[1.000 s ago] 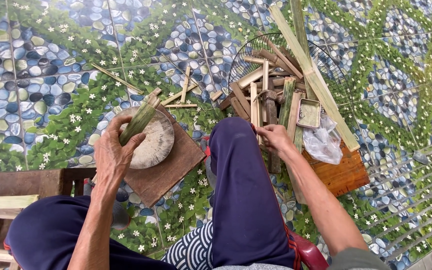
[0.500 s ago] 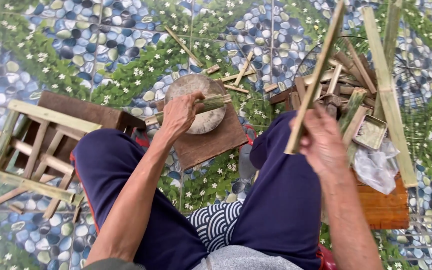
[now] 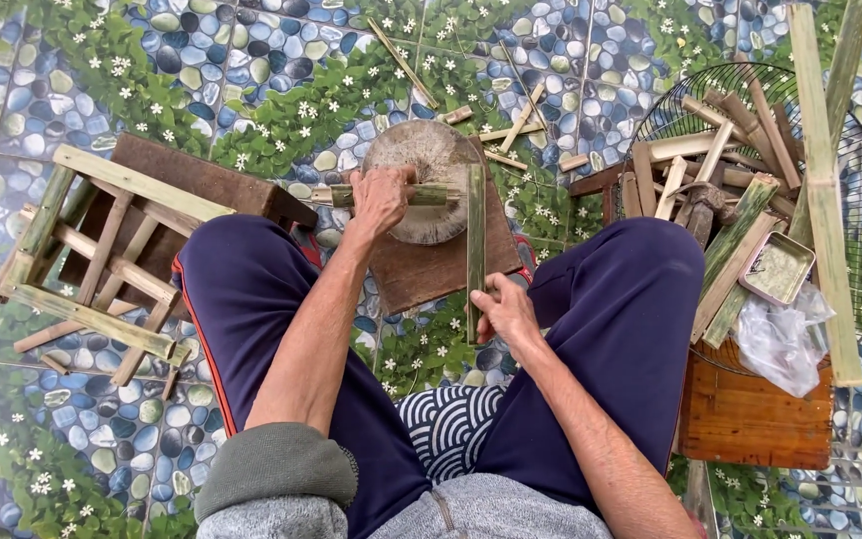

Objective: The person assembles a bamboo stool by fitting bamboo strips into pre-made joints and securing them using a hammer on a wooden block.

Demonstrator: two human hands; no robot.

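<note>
While left fingers clasp a green bamboo piece (image 3: 391,195), right hand (image 3: 504,311) fingers grip an upright split strip (image 3: 475,235).

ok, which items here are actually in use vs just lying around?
In use:
left hand on bamboo piece
right hand holding bamboo strip
round block

Lying about:
bamboo frame
fan guard
metal tray
plastic bag
</note>
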